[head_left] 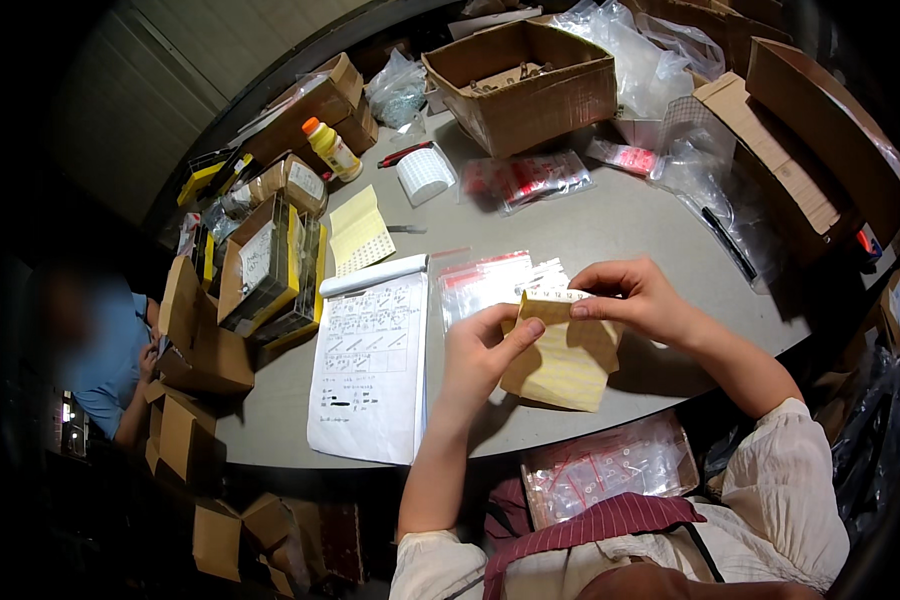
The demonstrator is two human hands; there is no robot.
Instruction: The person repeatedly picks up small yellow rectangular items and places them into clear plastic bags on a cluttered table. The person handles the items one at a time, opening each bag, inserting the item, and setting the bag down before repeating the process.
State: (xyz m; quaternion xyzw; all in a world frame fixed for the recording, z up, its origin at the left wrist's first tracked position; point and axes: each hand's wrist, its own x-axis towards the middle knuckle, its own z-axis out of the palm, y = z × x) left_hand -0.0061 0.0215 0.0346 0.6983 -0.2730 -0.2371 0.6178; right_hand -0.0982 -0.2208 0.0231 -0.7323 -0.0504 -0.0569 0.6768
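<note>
The left hand (485,350) pinches the yellow sheet (565,368) between thumb and finger. The right hand (640,300) has its fingertips closed on the top edge, by a row of small white stickers (548,296). The sheet is up over the table (660,220), near the bags (460,290). Picking up the sheet is done. That row looks left to do, but I can't tell if one sticker is coming loose
</note>
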